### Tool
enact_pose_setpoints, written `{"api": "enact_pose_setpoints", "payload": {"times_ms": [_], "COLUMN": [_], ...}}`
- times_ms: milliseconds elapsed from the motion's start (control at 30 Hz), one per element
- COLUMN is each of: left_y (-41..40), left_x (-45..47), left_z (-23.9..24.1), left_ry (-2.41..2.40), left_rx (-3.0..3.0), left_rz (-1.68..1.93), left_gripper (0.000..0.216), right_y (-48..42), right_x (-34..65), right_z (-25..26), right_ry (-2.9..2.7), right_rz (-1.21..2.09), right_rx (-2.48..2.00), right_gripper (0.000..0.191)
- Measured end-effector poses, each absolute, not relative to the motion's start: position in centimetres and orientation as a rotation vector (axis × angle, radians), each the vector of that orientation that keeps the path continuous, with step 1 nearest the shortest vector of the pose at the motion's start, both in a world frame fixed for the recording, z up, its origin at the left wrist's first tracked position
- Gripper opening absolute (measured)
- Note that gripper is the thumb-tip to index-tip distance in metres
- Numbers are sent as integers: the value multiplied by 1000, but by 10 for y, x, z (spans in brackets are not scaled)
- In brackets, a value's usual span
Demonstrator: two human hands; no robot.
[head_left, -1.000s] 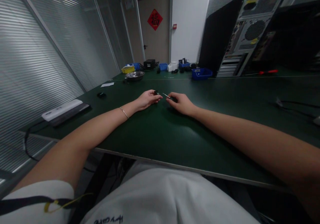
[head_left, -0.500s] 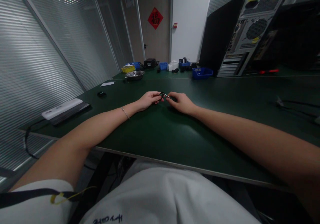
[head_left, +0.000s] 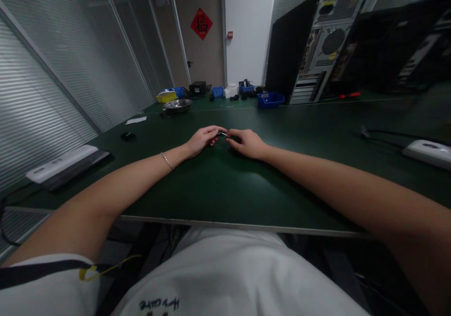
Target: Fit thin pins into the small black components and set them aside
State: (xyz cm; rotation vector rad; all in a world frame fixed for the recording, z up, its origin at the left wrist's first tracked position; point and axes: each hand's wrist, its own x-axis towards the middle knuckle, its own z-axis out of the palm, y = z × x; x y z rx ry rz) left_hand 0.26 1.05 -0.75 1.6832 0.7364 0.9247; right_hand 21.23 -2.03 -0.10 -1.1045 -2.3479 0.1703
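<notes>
Within right hand (head_left: 248, 143), thin metal tool (head_left: 223, 134)

Two hands on the table (head_left: 225, 184): one left hand (head_left: 202, 140), one right hand (head_left: 247, 143). Between them is one thin metal tool (head_left: 222, 134). One bracelet (head_left: 167, 161). Two white power strips (head_left: 59, 163), one near left and one right. At the far end: four blue bins (head_left: 269, 100), one yellow bin (head_left: 166, 97), one metal bowl (head_left: 176, 105), two computer towers (head_left: 310, 48), one red-handled screwdriver (head_left: 347, 95). On the left: one small black object (head_left: 127, 136), one paper slip (head_left: 136, 120).
</notes>
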Motion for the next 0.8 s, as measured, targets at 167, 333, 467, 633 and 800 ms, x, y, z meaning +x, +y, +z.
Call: {"api": "enact_pose_setpoints", "payload": {"times_ms": [167,333,467,633,800], "left_y": [11,12,8,0,1], "left_x": [5,5,4,1,-1], "left_z": [-7,-8,-6,1,-2], "left_ry": [722,698,737,816,756], "left_rx": [1703,1723,1933,2336,2046], "left_rz": [987,1009,1040,1154,963], "left_gripper": [32,31,33,28,34], "right_y": [-21,-19,-17,-18,-17], "right_x": [213,215,215,215,217], "right_z": [-1,-1,-2,0,0], "right_ry": [-2320,-2318,-2331,-2361,-2403], "right_rz": [215,234,233,207,230], "right_rx": [-1106,-1084,-1086,-1091,-1025], "right_gripper": [28,27,28,29,30]}}
